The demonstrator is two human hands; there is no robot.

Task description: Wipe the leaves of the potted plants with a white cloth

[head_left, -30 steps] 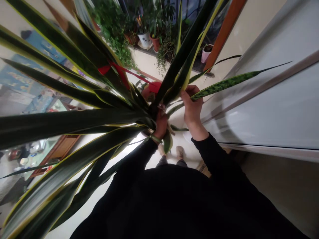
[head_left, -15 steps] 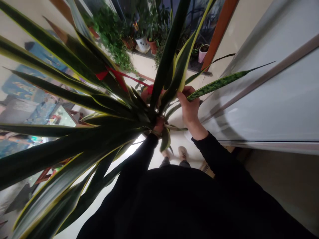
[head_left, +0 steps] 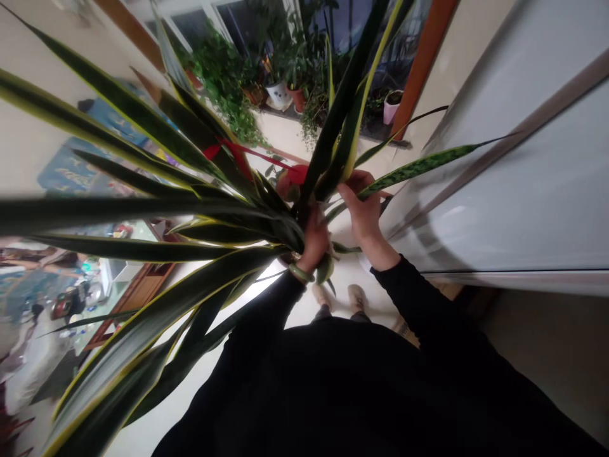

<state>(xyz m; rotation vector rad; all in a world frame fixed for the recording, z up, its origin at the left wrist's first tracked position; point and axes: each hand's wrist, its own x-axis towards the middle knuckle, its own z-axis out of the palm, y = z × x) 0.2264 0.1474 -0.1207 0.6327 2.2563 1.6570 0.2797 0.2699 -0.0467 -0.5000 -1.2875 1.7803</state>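
While left hand (head_left: pixel 314 236) grips leaf bases (head_left: pixel 297 222), right hand (head_left: pixel 364 209) fingers (head_left: pixel 346 195) clasp mottled leaf (head_left: pixel 419 166).

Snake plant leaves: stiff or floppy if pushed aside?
Probably stiff and springy: the long snake plant leaves hold straight outward unsupported. The thin mottled leaf by the right hand likely bends more easily. The left hand sits at the base, where they bunch tightly and likely resist spreading.
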